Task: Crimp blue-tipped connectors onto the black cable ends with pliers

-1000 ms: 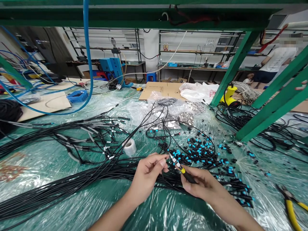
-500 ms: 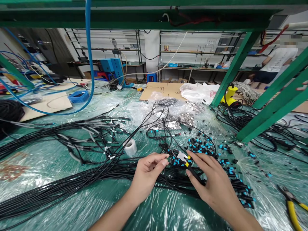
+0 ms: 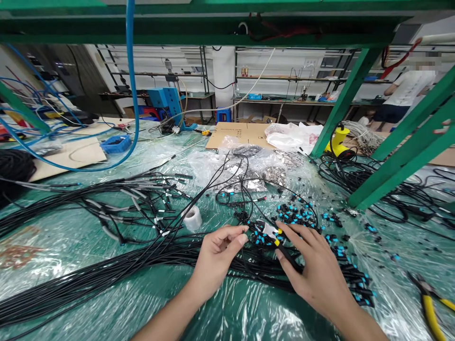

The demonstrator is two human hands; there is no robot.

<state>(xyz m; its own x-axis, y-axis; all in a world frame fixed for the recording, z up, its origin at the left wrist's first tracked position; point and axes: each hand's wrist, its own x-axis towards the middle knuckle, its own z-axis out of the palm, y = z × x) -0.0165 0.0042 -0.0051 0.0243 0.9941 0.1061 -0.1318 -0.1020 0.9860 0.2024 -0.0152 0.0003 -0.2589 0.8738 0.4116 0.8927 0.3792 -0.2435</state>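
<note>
My left hand (image 3: 215, 258) pinches the end of a thin black cable (image 3: 245, 229) between thumb and forefinger, above a thick bundle of black cables (image 3: 106, 274). My right hand (image 3: 316, 274) reaches over the pile of black and blue connectors (image 3: 295, 218), its fingers stretched out. A small tool with a yellow collar and black handle (image 3: 280, 244) lies under those fingers against the palm. Its metal tip points left toward the cable end.
Yellow-handled pliers (image 3: 430, 303) lie at the right edge. A white tape roll (image 3: 192, 218) stands left of the connectors. Clear bags of metal parts (image 3: 249, 166), a flat cardboard box (image 3: 238, 132), a blue bin (image 3: 115, 142) and green frame struts (image 3: 401, 156) are farther back. A person (image 3: 408, 94) stands at the far right.
My right hand has moved up and forward over the connector pile and its fingers have spread out. The tool went with it. My left hand has barely moved.
</note>
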